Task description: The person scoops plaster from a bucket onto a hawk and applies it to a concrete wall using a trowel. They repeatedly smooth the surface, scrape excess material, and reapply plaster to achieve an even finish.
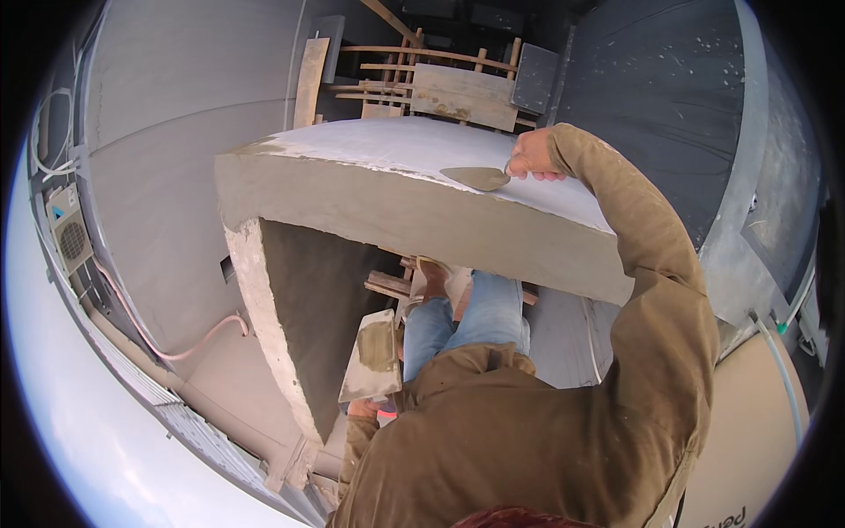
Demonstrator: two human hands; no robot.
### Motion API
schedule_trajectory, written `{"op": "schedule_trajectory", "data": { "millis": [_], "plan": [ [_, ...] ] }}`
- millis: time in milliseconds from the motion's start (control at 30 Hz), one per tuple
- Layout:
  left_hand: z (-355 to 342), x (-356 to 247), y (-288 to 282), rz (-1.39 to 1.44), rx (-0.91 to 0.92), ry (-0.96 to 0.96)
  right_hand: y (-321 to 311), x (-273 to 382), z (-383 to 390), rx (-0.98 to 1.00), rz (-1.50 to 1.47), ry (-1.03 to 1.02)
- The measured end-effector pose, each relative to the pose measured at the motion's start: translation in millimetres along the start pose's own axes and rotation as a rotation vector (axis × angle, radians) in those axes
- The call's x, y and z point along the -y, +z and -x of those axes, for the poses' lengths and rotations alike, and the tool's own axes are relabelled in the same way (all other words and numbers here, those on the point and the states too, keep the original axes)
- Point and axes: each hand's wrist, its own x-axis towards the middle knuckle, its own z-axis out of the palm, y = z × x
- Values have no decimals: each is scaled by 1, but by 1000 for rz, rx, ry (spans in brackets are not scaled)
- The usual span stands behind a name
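Observation:
My right hand (533, 157) is closed round the handle of a pointed trowel (478, 179). The trowel's grey, mortar-smeared blade lies at the near edge of a pale ledge top (387, 141), which has a rough white line along that edge. Below it runs the ledge's grey plastered front face (396, 201). Low down on the left, my left hand (363, 408) grips a plasterer's hawk (371, 359), a flat board held tilted, with a patch of wet grey mortar on it. Most of my left hand's fingers are hidden beneath the board.
A rough-edged concrete upright (277, 339) stands under the ledge's left end. Wooden scaffold poles and boards (464, 95) lie beyond the ledge, and planks (389, 283) are by my feet. An air-conditioning unit (70, 231) hangs at far left; a dark wall (651, 114) rises at right.

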Motion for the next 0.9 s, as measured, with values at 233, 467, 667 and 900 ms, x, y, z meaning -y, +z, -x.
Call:
{"op": "schedule_trajectory", "data": {
  "millis": [233,467,667,900],
  "plan": [
    [-16,-36,25,100,-65,2,-19,16,-9,-42,20,-54],
    [-29,-87,22,379,-221,90,27,55,21,-439,-111,-452],
    [-56,-159,-3,1133,-378,221,152,115,51,-609,33,-943],
    [-42,-174,-17,2570,84,414,258,172,18,-772,264,-1055]
  ]
}}
